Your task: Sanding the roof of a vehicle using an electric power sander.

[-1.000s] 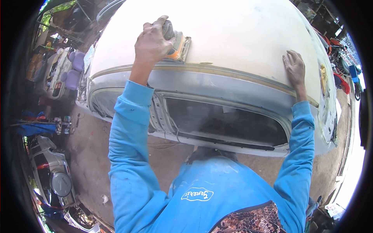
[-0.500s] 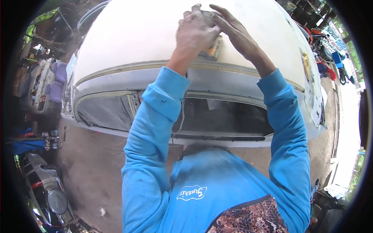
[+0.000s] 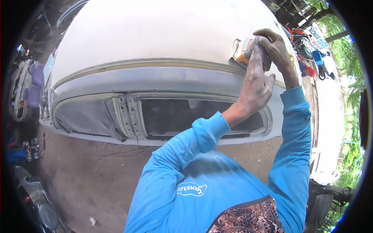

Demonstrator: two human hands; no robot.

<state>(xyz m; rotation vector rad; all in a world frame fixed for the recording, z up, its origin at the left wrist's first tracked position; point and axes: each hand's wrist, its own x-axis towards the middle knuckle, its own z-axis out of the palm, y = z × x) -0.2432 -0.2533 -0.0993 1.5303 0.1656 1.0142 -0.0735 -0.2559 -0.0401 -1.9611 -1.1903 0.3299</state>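
Right hand (image 3: 279, 52) curled right over the orange-and-black sander (image 3: 244, 52), left hand (image 3: 254, 91) half open, fingers stretched along it, firmness of hold unclear, sander on the pale car roof (image 3: 155, 35), toward its right end, by the near edge

Between one and two o'clock, a sander (image 3: 244, 53) is held at the pale roof (image 3: 147, 31). It is gripped by the right hand (image 3: 276, 52) from its three o'clock side, while the fingers of the left hand (image 3: 254, 87) are laid along it from six. At nine, a window is covered by grey sheeting (image 3: 85, 116); purple seats (image 3: 35, 75) are seen just above nine, a silver car (image 3: 37, 198) at eight.
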